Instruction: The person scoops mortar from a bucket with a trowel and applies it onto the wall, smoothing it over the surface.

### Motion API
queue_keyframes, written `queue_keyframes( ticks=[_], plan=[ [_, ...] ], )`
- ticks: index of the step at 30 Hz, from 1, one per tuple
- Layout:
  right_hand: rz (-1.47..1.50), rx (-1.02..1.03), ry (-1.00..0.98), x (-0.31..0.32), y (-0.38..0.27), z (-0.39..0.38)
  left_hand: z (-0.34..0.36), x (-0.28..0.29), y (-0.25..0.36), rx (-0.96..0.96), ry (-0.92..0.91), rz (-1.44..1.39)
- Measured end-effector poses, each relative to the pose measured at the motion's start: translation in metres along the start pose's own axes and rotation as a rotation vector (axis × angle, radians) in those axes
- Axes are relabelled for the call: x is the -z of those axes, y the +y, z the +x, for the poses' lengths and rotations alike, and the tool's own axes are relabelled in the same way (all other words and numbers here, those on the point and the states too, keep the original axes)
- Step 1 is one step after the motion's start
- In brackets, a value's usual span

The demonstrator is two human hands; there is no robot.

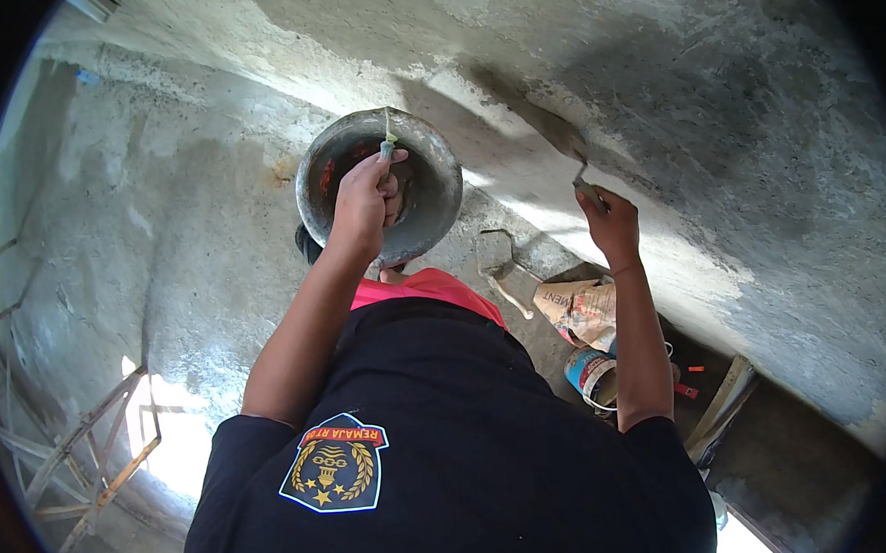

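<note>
1. The left hand (pixel 370 190) is closing around the handle of a tool (pixel 387 150) near the upper centre of the frame; this grip is clamped on that handle. The tool's far end is showing only as a thin, pale line, so its shape is impossible to tell.

2. The bucket (pixel 446 191) is standing under that hand, on the floor (pixel 221 238), with its mouth facing up. It is probably sitting close to the body so that its contents stay within easy reach.

3. The right hand (pixel 613 228) is reaching to the right of centre, its grip clamped around the handle of a trowel (pixel 587 191). The blade is pointing toward the upper left, alongside the wall (pixel 694 93); whether it is touching, I cannot tell. Holding the handle behind the blade is likely leaving the knuckles clear of the surface.

4. The bag (pixel 577 315) is lying crumpled below the right hand, right of centre, and the tin (pixel 590 371) is standing just beneath it in the frame. Both are perhaps being kept near the wall's foot so the floor around the bucket is staying free for standing.
</note>
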State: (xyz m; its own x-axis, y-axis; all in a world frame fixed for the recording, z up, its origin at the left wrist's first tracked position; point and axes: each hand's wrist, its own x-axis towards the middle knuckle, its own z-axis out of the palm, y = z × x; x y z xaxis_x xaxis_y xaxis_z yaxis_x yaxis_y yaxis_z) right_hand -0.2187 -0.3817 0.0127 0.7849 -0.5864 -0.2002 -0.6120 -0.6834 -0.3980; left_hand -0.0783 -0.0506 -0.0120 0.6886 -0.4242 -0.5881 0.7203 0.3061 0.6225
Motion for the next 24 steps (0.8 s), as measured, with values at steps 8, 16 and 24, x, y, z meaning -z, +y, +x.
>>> queue_keyframes(
  ticks=[8, 16, 24],
  plan=[
    [0.053, -0.088, 0.015, -0.013, 0.004, -0.053, -0.004, 0.003, -0.003, 0.021, 0.026, 0.009],
    [0.056, -0.018, -0.019, -0.018, -0.014, 0.0, -0.002, 0.005, -0.008, 0.026, -0.004, 0.04],
    [0.112, -0.127, -0.061, -0.03, 0.016, -0.035, -0.007, 0.017, -0.007, 0.03, 0.045, 0.042]
  ],
)
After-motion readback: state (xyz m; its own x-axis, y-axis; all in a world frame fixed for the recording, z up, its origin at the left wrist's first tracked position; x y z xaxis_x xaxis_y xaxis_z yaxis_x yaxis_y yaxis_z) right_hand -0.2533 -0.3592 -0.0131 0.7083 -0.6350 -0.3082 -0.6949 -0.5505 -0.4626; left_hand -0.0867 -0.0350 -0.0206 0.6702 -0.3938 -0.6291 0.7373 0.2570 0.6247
